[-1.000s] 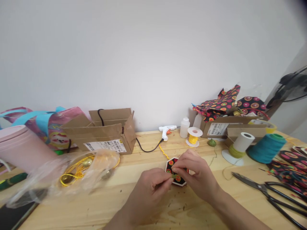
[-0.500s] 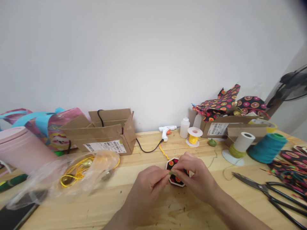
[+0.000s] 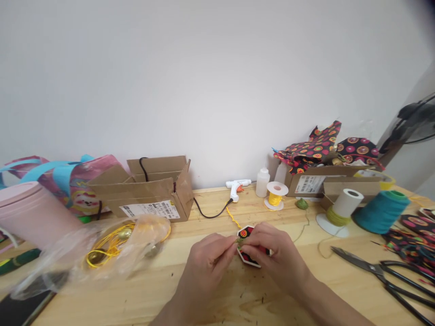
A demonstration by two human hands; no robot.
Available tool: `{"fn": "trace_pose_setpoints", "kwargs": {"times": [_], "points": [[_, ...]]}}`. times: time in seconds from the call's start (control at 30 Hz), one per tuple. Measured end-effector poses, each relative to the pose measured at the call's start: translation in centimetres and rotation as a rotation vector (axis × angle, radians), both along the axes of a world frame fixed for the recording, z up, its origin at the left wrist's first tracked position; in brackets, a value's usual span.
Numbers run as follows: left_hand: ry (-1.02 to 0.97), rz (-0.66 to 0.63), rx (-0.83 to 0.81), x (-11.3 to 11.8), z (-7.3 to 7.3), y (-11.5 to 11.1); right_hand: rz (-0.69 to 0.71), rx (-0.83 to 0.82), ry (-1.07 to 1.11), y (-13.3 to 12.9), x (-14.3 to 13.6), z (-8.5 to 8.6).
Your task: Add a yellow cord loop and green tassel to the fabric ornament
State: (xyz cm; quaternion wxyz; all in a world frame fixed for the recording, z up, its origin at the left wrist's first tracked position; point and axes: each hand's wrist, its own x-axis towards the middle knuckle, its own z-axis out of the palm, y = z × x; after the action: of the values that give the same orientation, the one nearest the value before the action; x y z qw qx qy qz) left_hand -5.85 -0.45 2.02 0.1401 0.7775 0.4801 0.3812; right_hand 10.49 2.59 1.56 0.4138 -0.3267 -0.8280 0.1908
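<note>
A small bit of green thread (image 3: 239, 242) is pinched between the fingertips of my left hand (image 3: 211, 258) and my right hand (image 3: 273, 249). Both hands are closed and meet at it, close together. Beneath my right hand lies a patterned octagonal piece (image 3: 243, 233) with a white rim and black floral fabric, partly covered by the fingers. A twisted yellow cord (image 3: 233, 217) runs from its top edge towards the glue gun. Exactly how the thread is wound or knotted is too small to tell.
Behind stand a white glue gun (image 3: 235, 190), a glue bottle (image 3: 262, 182) and a yellow cord spool (image 3: 275, 199). Right are a green thread spool (image 3: 343, 210), teal thread cone (image 3: 382, 212) and black scissors (image 3: 377, 269). Left are a cardboard box (image 3: 146, 192) and plastic bag (image 3: 136, 244).
My fingertips have shifted slightly left with the green thread, and more of its loose strands show between them. The camera view has moved a little.
</note>
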Motion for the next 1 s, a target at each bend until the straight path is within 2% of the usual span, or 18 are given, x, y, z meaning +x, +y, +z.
{"fn": "trace_pose_setpoints", "kwargs": {"times": [0.13,0.33,0.43,0.53,0.7,0.8,0.9,1.0], "points": [[0.081,-0.007,0.072,0.0,0.0,0.1,0.009,-0.235,0.071,-0.1,-0.1,0.1],[0.099,-0.076,0.150,-0.2,-0.1,0.2,0.065,-0.592,0.235,-0.3,-0.3,0.4],[0.075,-0.107,0.116,-0.2,-0.1,0.2,0.108,-0.669,0.280,-0.4,-0.2,0.7],[0.022,-0.106,-0.017,0.0,0.0,0.0,0.073,-0.573,0.215,-0.5,0.0,1.0],[-0.166,-0.083,-0.316,0.4,0.2,0.0,0.020,-0.203,0.019,-0.4,0.5,0.9],[-0.305,-0.055,-0.479,0.6,0.1,0.2,0.035,-0.062,-0.025,-0.3,0.6,0.6],[-0.344,-0.051,-0.565,0.7,0.0,0.3,0.034,-0.011,-0.056,-0.3,0.6,0.2],[-0.328,-0.060,-0.577,0.6,0.0,0.3,0.028,-0.048,-0.047,-0.3,0.5,0.0]]}}
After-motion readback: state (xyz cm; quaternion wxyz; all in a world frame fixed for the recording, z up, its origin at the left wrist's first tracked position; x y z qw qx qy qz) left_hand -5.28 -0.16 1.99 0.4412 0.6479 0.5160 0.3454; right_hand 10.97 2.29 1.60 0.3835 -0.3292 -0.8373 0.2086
